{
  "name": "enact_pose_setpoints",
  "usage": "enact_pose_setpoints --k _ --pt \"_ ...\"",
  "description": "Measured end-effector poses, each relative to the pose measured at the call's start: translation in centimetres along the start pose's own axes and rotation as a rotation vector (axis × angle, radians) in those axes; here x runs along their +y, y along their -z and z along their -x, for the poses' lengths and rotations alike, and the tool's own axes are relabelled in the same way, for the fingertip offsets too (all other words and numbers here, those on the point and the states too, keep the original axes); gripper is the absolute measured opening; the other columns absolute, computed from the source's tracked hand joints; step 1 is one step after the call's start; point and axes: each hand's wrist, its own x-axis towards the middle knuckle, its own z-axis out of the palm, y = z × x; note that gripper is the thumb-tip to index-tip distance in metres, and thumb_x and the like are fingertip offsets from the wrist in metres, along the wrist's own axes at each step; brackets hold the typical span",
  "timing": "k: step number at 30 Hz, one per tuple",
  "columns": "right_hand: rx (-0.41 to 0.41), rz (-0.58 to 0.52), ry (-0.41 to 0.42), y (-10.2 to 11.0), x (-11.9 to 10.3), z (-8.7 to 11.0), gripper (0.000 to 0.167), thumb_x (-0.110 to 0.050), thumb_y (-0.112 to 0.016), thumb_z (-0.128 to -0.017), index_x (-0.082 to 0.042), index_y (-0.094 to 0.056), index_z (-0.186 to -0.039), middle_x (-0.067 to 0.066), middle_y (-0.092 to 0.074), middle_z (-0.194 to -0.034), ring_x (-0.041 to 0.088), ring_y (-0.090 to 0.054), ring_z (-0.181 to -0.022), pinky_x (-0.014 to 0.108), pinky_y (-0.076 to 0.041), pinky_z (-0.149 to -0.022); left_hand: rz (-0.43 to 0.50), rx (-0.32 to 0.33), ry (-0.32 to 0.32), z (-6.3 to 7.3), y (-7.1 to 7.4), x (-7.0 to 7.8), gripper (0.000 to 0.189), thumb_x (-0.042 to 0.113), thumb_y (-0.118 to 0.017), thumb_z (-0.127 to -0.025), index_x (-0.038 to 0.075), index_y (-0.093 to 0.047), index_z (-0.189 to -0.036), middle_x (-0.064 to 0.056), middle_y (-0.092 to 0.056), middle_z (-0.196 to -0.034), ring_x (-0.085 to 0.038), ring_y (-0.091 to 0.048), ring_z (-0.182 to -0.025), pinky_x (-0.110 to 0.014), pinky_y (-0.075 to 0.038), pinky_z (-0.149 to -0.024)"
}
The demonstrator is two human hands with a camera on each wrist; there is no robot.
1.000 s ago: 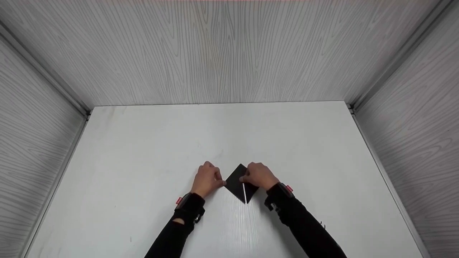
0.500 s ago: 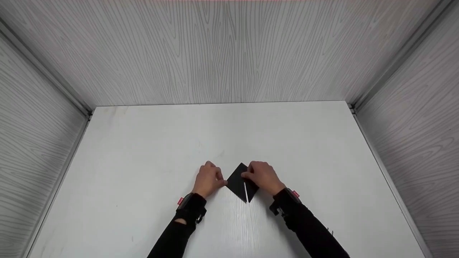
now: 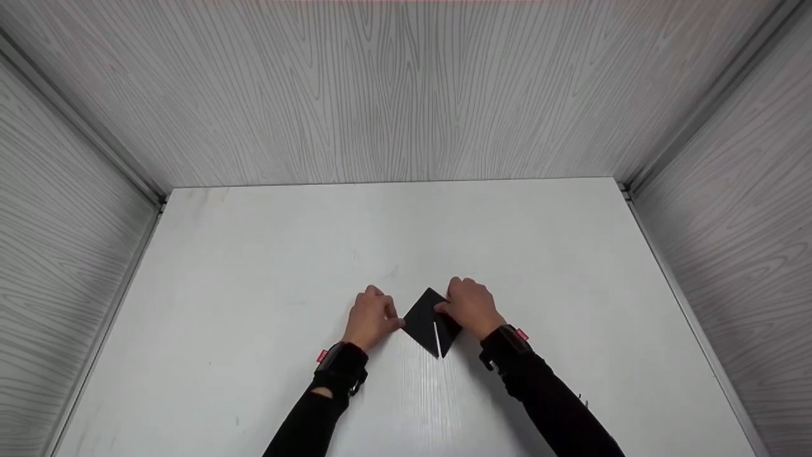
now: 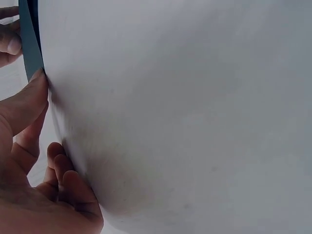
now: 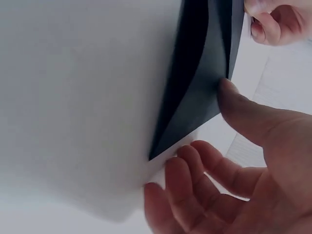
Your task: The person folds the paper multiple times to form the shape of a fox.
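A black sheet of paper [image 3: 420, 324], folded into a diamond, lies on the white table. Its right flap [image 3: 450, 330] meets the left part along a narrow white gap that widens toward the near corner. My left hand [image 3: 369, 319] pinches the left corner between thumb and index finger. Over the right side is my right hand [image 3: 474, 308], its thumb [image 5: 233, 100] on the flap and its other fingers curled by the paper's edge. In the right wrist view the flap [image 5: 202, 92] bows up, leaving a dark hollow beneath. The left wrist view shows only a thin strip of paper [image 4: 30, 44].
The white tabletop [image 3: 285, 241] stretches around the paper on all sides. Grey wood-grain panels stand at the back [image 3: 393, 95], the left [image 3: 70, 254] and the right [image 3: 729, 241].
My right hand has shifted slightly right and away from me, its thumb sliding up along the flap. The left hand keeps its pinch on the corner, and the paper appears slightly farther right.
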Motion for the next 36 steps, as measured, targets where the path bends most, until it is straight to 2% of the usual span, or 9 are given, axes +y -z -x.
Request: enact_pose_setpoints --k 3,10,19,24,27,33,36 --pt "-0.018 0.025 -0.020 0.0 -0.3 -0.2 0.037 -0.027 -0.084 -0.088 -0.007 -0.055 -0.076 0.005 -0.053 -0.071 0.023 -0.053 -0.065 0.041 -0.045 -0.060 -0.006 0.011 0.001 0.1 0.0 0.2 0.029 0.015 -0.090 -0.077 0.009 -0.063 -0.068 -0.008 -0.053 -0.098 -0.032 -0.054 -0.096 -0.045 -0.048 -0.083" --pt "-0.094 0.014 -0.043 0.4 -0.2 -0.8 0.027 -0.028 -0.084 -0.087 -0.002 -0.074 -0.086 0.006 -0.069 -0.077 0.020 -0.060 -0.066 0.038 -0.050 -0.062 -0.031 0.020 0.010 0.5 0.0 0.5 0.027 0.015 -0.088 -0.081 0.011 -0.063 -0.070 -0.005 -0.050 -0.098 -0.030 -0.051 -0.096 -0.044 -0.047 -0.083" --pt "-0.125 -0.118 0.021 1.0 1.2 -1.2 0.019 -0.020 -0.078 -0.092 -0.004 -0.068 -0.092 0.007 -0.067 -0.092 0.023 -0.062 -0.080 0.040 -0.051 -0.074 -0.040 0.027 -0.019 0.7 -0.1 0.1 0.021 0.016 -0.087 -0.083 0.010 -0.068 -0.077 -0.006 -0.053 -0.098 -0.029 -0.053 -0.096 -0.043 -0.048 -0.084" --pt "-0.159 -0.205 0.034 1.4 1.7 -1.4 0.017 -0.017 -0.073 -0.095 -0.002 -0.073 -0.102 0.009 -0.072 -0.102 0.025 -0.066 -0.091 0.041 -0.053 -0.083 -0.021 0.034 -0.074 0.9 0.0 -0.5 0.021 0.019 -0.085 -0.085 0.007 -0.071 -0.093 -0.007 -0.055 -0.099 -0.030 -0.054 -0.096 -0.043 -0.047 -0.085" --pt "-0.171 -0.279 0.052 1.9 1.9 -1.4 0.017 -0.017 -0.071 -0.097 -0.002 -0.074 -0.104 0.009 -0.073 -0.100 0.023 -0.066 -0.090 0.041 -0.053 -0.083 0.020 0.035 -0.100 0.9 0.3 -0.7 0.028 0.020 -0.083 -0.087 0.004 -0.071 -0.107 -0.010 -0.059 -0.104 -0.031 -0.056 -0.100 -0.045 -0.047 -0.089" --pt "-0.154 -0.390 0.121 3.8 2.0 -0.6 0.012 -0.015 -0.070 -0.097 -0.004 -0.073 -0.102 0.004 -0.070 -0.094 0.018 -0.060 -0.085 0.034 -0.049 -0.076 0.147 0.032 -0.075 1.3 1.8 -0.2 0.040 0.021 -0.074 -0.095 0.000 -0.064 -0.129 -0.016 -0.061 -0.115 -0.032 -0.059 -0.109 -0.047 -0.047 -0.096" --pt "-0.116 -0.415 0.163 4.8 2.0 -0.1 0.011 -0.013 -0.068 -0.098 -0.004 -0.073 -0.103 0.006 -0.069 -0.097 0.020 -0.062 -0.087 0.034 -0.049 -0.075 0.169 0.065 -0.053 1.5 2.8 0.6 0.043 0.021 -0.071 -0.097 0.001 -0.062 -0.133 -0.016 -0.060 -0.122 -0.033 -0.059 -0.117 -0.048 -0.047 -0.100"
